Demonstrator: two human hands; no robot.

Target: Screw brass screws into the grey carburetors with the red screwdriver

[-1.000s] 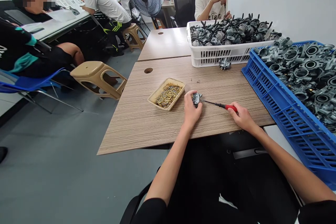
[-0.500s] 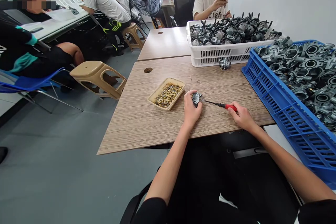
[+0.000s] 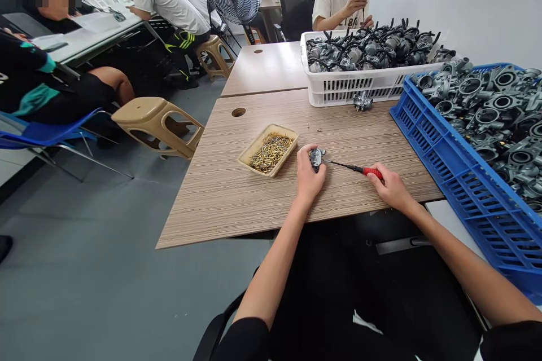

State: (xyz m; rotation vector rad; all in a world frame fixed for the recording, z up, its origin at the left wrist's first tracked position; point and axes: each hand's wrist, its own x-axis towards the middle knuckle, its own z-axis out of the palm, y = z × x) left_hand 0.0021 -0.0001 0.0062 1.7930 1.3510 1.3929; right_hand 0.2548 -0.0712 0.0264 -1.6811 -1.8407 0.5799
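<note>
My left hand point(image 3: 310, 176) is closed around a small grey metal carburetor point(image 3: 317, 157) on the wood-grain table point(image 3: 220, 197). My right hand point(image 3: 390, 186) grips the red handle of a screwdriver point(image 3: 372, 172). Its thin dark shaft points left, and the tip meets the carburetor's right side; the exact contact point is too small to make out. Left of my left hand sits a cream tray point(image 3: 242, 159) heaped with small brass-coloured and grey parts point(image 3: 273, 152).
A white basket point(image 3: 339, 90) of carburetors with black hoses stands at the back, one loose carburetor point(image 3: 362, 102) before it. The blue crate point(image 3: 457, 180) on the right is piled with carburetor bodies point(image 3: 503, 102). Across the table sits a co-worker point(image 3: 339, 3). Tiny parts point(image 3: 319, 130) lie mid-table.
My hands, the carburetor and the screwdriver keep almost the same positions. Across the table, the co-worker's raised hand has shifted slightly, and a red tool handle now shows there.
</note>
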